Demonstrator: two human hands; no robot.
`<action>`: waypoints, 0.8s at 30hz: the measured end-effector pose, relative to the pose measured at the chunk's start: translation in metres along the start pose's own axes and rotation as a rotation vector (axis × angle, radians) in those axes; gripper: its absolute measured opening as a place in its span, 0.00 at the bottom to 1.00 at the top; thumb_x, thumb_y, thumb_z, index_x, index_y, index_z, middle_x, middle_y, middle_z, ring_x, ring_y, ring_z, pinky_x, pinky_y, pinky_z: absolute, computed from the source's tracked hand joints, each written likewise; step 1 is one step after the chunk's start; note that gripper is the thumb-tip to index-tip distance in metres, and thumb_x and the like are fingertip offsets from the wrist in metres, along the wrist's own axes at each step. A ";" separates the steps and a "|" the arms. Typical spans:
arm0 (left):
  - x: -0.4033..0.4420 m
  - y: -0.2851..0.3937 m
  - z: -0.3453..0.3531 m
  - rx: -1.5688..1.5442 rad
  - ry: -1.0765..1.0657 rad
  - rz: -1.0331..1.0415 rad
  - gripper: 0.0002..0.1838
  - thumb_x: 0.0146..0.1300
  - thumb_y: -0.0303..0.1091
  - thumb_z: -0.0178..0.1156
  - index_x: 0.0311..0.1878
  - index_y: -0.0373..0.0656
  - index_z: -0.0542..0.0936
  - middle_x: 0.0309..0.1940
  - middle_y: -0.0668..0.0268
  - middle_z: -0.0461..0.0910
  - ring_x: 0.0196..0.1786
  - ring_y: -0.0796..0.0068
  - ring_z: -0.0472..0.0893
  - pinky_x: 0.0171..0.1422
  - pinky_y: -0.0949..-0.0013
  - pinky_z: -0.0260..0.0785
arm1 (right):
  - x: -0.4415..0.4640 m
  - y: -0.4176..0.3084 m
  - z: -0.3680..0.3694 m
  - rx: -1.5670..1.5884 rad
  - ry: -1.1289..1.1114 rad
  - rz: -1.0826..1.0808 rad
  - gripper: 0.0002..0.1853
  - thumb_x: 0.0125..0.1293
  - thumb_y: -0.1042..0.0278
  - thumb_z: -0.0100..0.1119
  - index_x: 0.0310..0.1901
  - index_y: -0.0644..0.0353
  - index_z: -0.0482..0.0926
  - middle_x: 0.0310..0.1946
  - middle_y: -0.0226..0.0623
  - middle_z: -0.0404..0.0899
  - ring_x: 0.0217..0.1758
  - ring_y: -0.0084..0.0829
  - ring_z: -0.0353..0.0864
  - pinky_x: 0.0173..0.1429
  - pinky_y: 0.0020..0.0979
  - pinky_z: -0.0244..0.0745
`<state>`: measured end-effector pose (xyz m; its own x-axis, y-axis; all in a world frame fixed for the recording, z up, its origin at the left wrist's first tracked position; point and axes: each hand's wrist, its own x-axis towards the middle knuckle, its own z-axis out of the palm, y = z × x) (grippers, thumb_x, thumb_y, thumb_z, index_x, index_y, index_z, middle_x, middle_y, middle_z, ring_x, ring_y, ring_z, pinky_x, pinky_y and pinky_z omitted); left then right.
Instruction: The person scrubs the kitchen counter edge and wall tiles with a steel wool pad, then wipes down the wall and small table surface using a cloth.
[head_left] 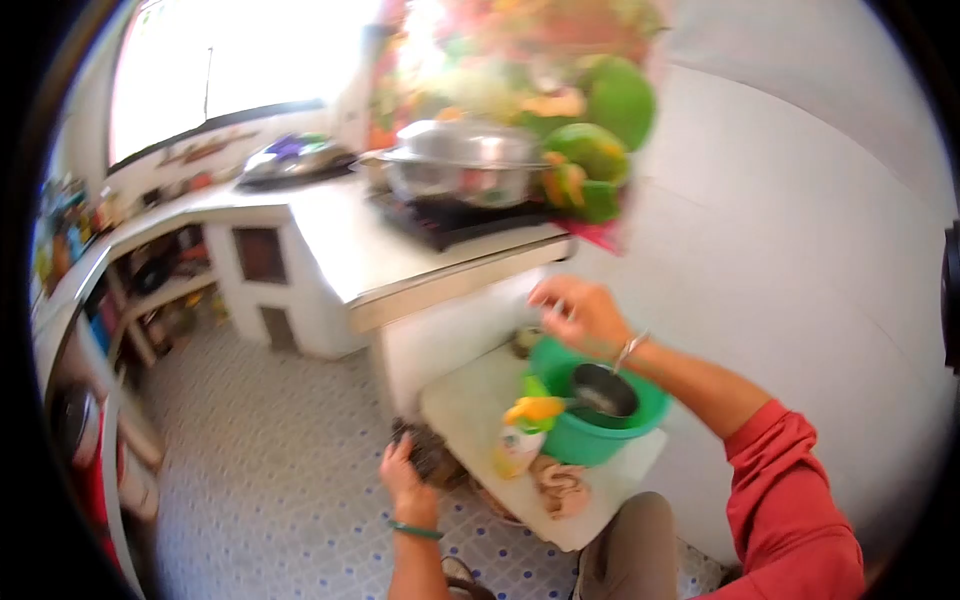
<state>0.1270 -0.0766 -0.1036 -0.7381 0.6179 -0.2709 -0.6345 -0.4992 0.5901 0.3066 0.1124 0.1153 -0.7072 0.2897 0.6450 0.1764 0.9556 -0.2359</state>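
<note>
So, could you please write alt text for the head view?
A person's right hand is raised near a green basin with a dark pan, beside a yellow-topped bottle; the left hand is at a dark, blurred object. A metal pot stands on a black stove.

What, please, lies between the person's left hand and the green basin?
In the head view: a blurred dark object at the left hand, then a yellow-topped bottle near the green basin.

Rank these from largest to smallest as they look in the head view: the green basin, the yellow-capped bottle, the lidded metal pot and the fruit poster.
1. Fruit poster
2. Lidded metal pot and green basin: too alike to rank
3. Yellow-capped bottle
</note>
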 end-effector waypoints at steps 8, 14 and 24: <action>-0.109 -0.055 0.026 0.245 -0.244 -0.230 0.12 0.65 0.27 0.56 0.51 0.36 0.75 0.41 0.62 0.80 0.40 0.68 0.81 0.42 0.66 0.75 | -0.221 -0.109 -0.020 0.272 -0.160 0.393 0.17 0.66 0.63 0.56 0.55 0.58 0.75 0.51 0.40 0.78 0.51 0.39 0.80 0.54 0.36 0.76; -0.146 -0.132 0.044 0.263 -0.475 -0.360 0.15 0.70 0.37 0.52 0.53 0.38 0.74 0.43 0.64 0.80 0.43 0.70 0.81 0.47 0.68 0.73 | -0.276 -0.104 0.030 0.357 -0.025 0.683 0.33 0.69 0.48 0.52 0.71 0.55 0.60 0.71 0.48 0.57 0.73 0.45 0.57 0.72 0.38 0.58; -0.173 -0.194 0.088 0.379 -0.839 -0.541 0.27 0.74 0.45 0.43 0.65 0.32 0.66 0.62 0.56 0.70 0.66 0.65 0.68 0.71 0.63 0.57 | -0.341 -0.008 -0.005 0.373 0.490 0.972 0.21 0.54 0.81 0.59 0.52 0.59 0.78 0.50 0.37 0.78 0.55 0.32 0.76 0.58 0.30 0.72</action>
<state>0.3974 -0.0331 -0.1040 0.1056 0.9935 -0.0428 -0.6110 0.0988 0.7854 0.5504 0.0064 -0.0992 -0.0271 0.9635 0.2663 0.2301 0.2653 -0.9363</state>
